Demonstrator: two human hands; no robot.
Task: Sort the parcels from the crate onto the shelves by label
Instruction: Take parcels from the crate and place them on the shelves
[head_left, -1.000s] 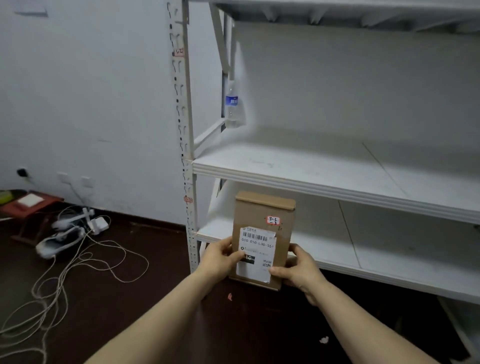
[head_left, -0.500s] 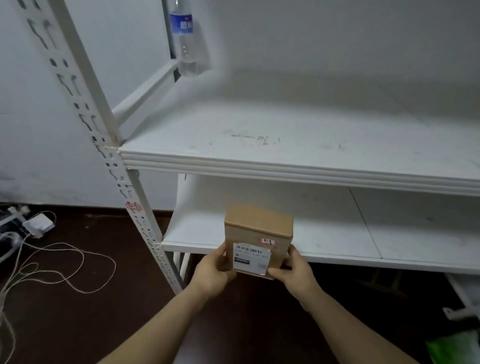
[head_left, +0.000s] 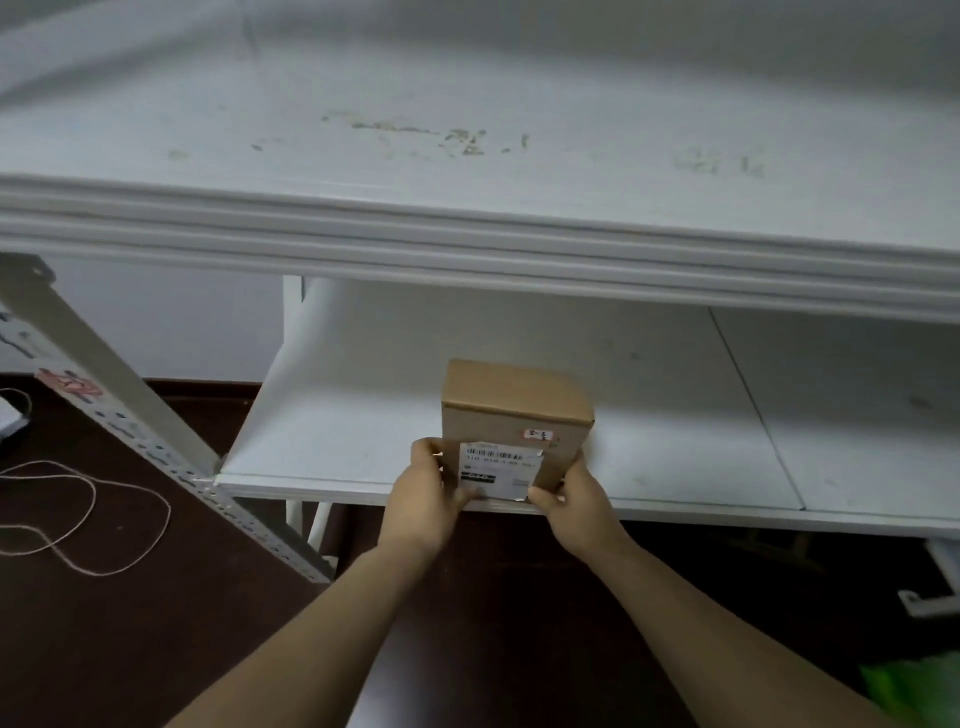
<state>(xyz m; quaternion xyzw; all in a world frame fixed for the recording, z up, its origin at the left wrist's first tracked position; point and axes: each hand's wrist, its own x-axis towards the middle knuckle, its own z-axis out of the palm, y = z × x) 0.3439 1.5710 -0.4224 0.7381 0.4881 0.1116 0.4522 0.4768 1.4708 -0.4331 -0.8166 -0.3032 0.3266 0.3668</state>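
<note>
Here, pinched by left hand (head_left: 426, 499), right hand (head_left: 576, 504): brown parcel (head_left: 511, 410), white, seemingly barcoded label (head_left: 498, 467).

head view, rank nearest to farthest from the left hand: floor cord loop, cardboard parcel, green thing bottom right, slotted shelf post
1. cardboard parcel, held by the left hand at the lower shelf's front edge.
2. slotted shelf post, to the hand's left.
3. cord loop, on the floor beyond the post, farther left.
4. green thing, far bottom right.
</note>
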